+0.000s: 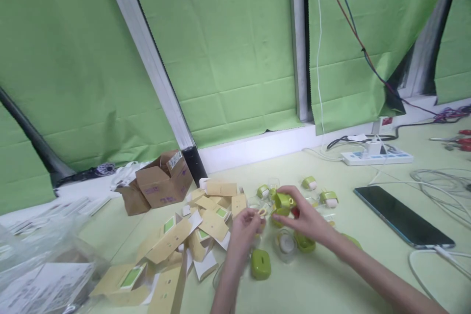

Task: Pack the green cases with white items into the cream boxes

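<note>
My right hand (305, 216) is closed around a hollow green case cover (282, 201), its thumb and fingers on either side. Just to the left, my left hand (246, 230) pinches a small pale-yellow loop (262, 212), which sits close to the cover; whether they touch I cannot tell. Below the hands lies a green rounded cover with a slot (261, 264). A clear round plastic container (285, 245) holding something whitish stands beside another green piece (304, 242). Several more green pieces, such as one with a pinkish part (328, 198), lie around my right hand.
Tan card boxes (213, 223) are heaped left of my hands. A brown carton (164, 181) stands by the wall. Clear plastic bags (47, 260) fill the left. On the right lie a plugged-in phone (403, 216), a power strip (375, 158) and loose cables (445, 181).
</note>
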Tool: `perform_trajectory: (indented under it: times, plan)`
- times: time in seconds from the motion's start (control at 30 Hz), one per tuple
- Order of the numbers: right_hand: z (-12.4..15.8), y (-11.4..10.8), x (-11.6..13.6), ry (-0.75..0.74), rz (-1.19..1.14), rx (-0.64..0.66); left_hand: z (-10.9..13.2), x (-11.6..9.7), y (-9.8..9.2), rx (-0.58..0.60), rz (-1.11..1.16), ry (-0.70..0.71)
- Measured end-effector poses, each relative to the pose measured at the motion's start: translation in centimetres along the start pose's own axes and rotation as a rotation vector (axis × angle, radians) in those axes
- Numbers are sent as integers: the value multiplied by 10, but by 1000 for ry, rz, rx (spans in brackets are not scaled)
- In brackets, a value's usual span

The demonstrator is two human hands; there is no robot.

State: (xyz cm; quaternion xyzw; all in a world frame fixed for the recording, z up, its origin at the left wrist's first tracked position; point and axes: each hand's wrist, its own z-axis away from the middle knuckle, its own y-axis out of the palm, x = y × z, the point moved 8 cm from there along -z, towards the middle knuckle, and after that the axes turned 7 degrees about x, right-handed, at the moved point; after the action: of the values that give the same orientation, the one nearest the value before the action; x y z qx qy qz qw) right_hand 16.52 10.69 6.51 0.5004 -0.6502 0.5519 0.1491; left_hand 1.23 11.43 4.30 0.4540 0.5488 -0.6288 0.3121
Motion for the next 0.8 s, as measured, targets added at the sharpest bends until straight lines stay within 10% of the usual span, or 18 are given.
perform_trajectory:
  times: [0.37, 0.6, 0.8]
  plan:
    - [-23, -27, -58, 258, 552, 207, -2, 6, -30, -254, -452, 50]
    - [-51, -23, -89, 364, 599, 353, 1, -10, -15, -214, -246, 197]
    - [-39, -36, -55, 291, 420, 229, 1, -9, 18, -105, 96, 206]
